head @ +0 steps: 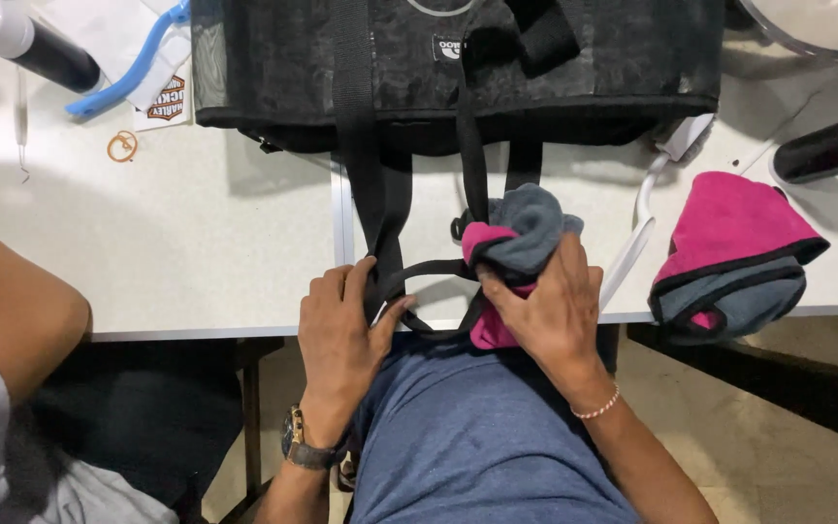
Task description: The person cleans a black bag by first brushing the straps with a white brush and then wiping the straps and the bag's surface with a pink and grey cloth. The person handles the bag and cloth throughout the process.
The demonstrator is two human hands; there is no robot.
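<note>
My left hand (341, 335) pinches a thin black strap (429, 269) that loops off the table's front edge. The strap belongs to a black bag (574, 58) standing at the back of the white table (196, 243), with wide black webbing (361, 155) hanging down from it. My right hand (550, 311) grips a bunched pink and grey cloth (521, 233) right beside the strap loop. Both hands sit at the table edge above my lap in a blue shirt.
A second folded pink and grey cloth (734, 252) lies at the right. A white curved handle (644, 209) rests between the cloths. Black and white bottles (826, 146) (26, 44), a blue tool (133, 73) and an orange rubber band (122, 147) sit around. Another person's arm (12, 311) is at left.
</note>
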